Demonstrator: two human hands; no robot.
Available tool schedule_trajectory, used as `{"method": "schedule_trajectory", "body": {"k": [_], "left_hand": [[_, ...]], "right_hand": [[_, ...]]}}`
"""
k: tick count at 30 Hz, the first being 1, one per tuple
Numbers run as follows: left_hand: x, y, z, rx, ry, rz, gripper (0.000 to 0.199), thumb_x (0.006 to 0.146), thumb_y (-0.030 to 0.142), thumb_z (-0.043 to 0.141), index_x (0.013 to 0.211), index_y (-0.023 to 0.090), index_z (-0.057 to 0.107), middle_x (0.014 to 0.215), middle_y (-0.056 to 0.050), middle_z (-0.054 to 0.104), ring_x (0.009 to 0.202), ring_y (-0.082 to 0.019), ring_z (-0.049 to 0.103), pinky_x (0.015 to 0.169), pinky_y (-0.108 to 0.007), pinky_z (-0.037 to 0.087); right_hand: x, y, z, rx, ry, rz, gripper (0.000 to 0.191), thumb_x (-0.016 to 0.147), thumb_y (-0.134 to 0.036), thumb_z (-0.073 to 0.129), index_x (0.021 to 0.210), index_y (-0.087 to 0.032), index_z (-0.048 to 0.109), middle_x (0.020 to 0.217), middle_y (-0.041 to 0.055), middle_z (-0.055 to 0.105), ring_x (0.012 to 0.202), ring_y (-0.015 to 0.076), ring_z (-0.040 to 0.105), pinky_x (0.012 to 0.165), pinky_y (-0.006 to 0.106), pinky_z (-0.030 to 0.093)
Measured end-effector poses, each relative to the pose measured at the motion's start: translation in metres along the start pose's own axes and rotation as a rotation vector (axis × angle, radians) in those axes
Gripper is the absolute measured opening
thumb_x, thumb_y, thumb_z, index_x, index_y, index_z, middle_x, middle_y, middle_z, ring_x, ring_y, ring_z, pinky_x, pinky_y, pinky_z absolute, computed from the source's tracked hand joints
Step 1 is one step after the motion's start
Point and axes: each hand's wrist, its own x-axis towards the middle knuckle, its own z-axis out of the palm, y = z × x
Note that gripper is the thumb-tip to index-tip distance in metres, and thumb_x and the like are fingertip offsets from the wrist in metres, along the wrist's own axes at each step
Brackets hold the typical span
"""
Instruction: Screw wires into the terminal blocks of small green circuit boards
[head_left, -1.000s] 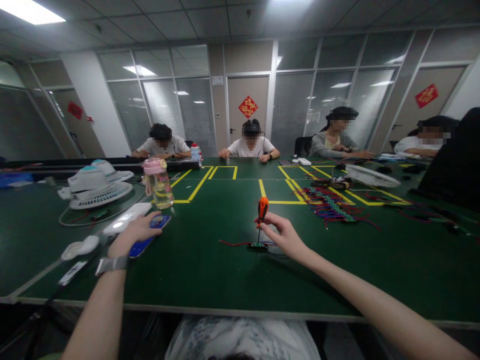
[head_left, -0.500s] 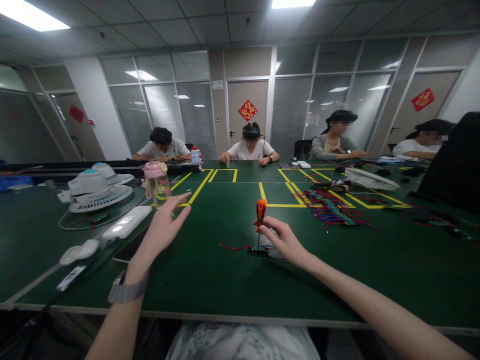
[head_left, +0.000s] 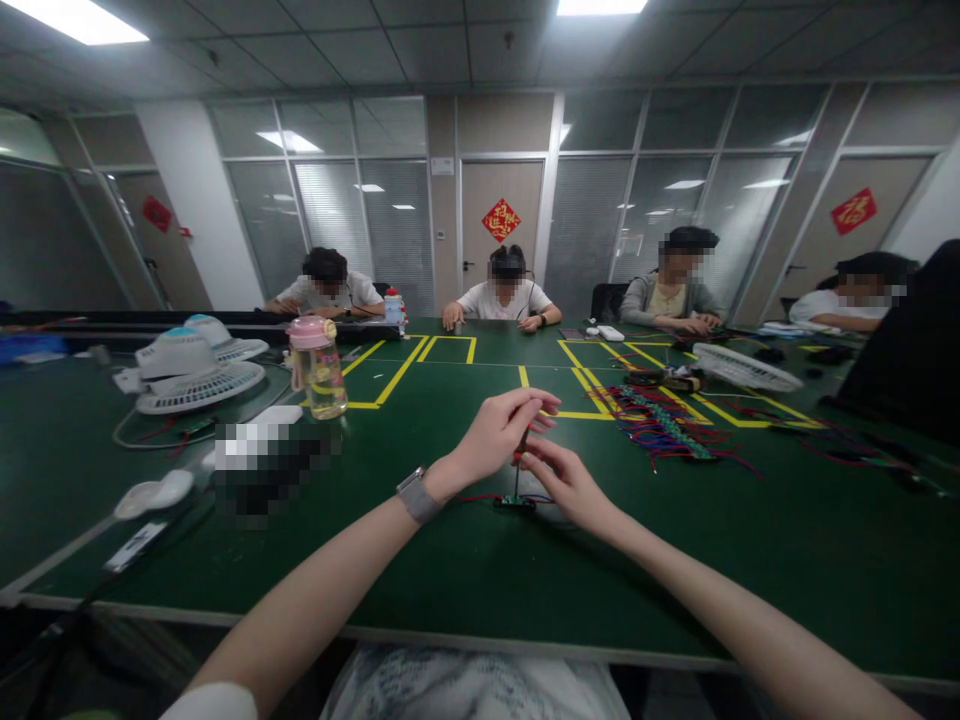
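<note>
An upright screwdriver (head_left: 517, 477) stands with its tip down on a small green circuit board (head_left: 514, 503), which has red and dark wires at its ends. My right hand (head_left: 576, 487) pinches the lower part of the screwdriver from the right. At the top, my left hand (head_left: 496, 435) is wrapped over the orange and black handle and hides most of it. The board lies flat on the green table (head_left: 450, 570), just below my fingers.
A row of wired circuit boards (head_left: 667, 425) lies to the right, near a white fan part (head_left: 746, 367). On the left are a pink-lidded bottle (head_left: 319, 368), white fans (head_left: 199, 385) and a white case (head_left: 154, 495). Several people sit across the table.
My left hand has moved right, from beside the bottle to the top of the screwdriver, and closed over its handle. My right hand has stayed at the screwdriver.
</note>
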Motion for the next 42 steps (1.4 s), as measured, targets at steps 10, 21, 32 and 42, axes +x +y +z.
{"method": "schedule_trajectory", "body": {"k": [10,21,32,42], "left_hand": [[-0.016,-0.005,-0.005,-0.186,0.157,0.001,0.029,0.094,0.03,0.041,0.104,0.013,0.063,0.106,-0.01,0.065,0.091,-0.017,0.065,0.079,-0.029,0.053],[-0.02,-0.004,-0.001,0.199,0.326,0.07,0.018,0.084,0.032,0.062,0.092,0.018,0.069,0.092,-0.005,0.058,0.085,-0.015,0.058,0.076,-0.028,0.051],[-0.015,-0.017,-0.003,-0.059,0.291,-0.01,0.026,0.086,0.034,0.059,0.105,0.019,0.066,0.094,-0.005,0.062,0.075,-0.012,0.062,0.067,-0.024,0.052],[-0.012,-0.021,-0.006,-0.126,0.276,-0.018,0.03,0.089,0.028,0.053,0.116,0.018,0.061,0.1,-0.007,0.064,0.081,-0.014,0.063,0.074,-0.029,0.053]], "right_hand": [[-0.01,0.012,-0.005,-0.291,-0.321,0.074,0.012,0.078,-0.025,0.068,0.084,-0.016,0.072,0.08,0.0037,0.061,0.07,0.0146,0.056,0.064,0.025,0.044],[-0.012,0.017,-0.001,-0.259,-0.274,0.085,0.008,0.077,-0.019,0.068,0.082,-0.015,0.073,0.077,0.0034,0.063,0.066,0.0138,0.056,0.062,0.025,0.043],[-0.01,0.02,-0.001,-0.19,-0.275,0.105,0.012,0.078,-0.02,0.067,0.087,-0.015,0.075,0.08,0.0051,0.063,0.072,0.0158,0.059,0.069,0.027,0.046],[-0.01,0.024,-0.002,-0.133,-0.28,0.142,0.018,0.079,-0.026,0.068,0.091,-0.015,0.075,0.083,0.0057,0.065,0.074,0.0159,0.059,0.07,0.028,0.047]]}}
